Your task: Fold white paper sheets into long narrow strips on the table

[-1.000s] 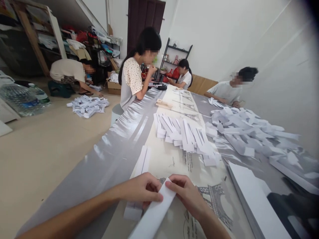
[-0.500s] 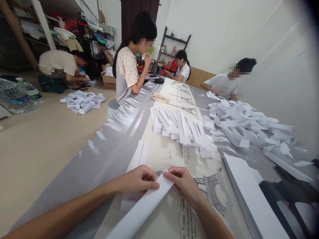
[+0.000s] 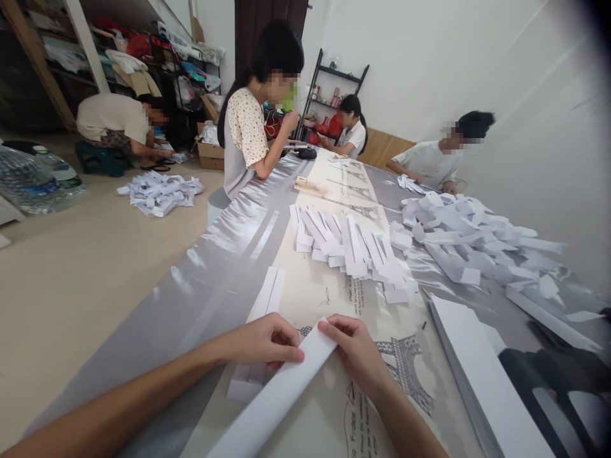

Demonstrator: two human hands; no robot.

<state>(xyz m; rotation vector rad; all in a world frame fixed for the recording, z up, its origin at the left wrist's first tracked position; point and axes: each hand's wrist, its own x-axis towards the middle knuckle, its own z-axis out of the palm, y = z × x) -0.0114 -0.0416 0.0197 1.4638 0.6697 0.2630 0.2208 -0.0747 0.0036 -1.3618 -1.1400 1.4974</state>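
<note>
A long folded white paper strip (image 3: pixel 281 394) runs from the bottom of the view up to my two hands. My left hand (image 3: pixel 262 343) pinches its far end from the left, fingers curled closed on the paper. From the right, my right hand (image 3: pixel 356 350) grips the same end, fingers bent over the edge. Under my left hand lies a folded white paper piece (image 3: pixel 260 337) flat on the table (image 3: pixel 214 280). Part of the strip's far end is hidden by my fingers.
A row of folded paper pieces (image 3: pixel 353 251) and a loose heap of strips (image 3: pixel 477 245) lie further up the table. A stack of flat white sheets (image 3: pixel 482 375) sits at right. Three people sit along the table; a fourth crouches by a paper pile (image 3: pixel 160 191) on the floor.
The view has shifted slightly. Both hands stay pinched on the strip's far end, which has barely moved.
</note>
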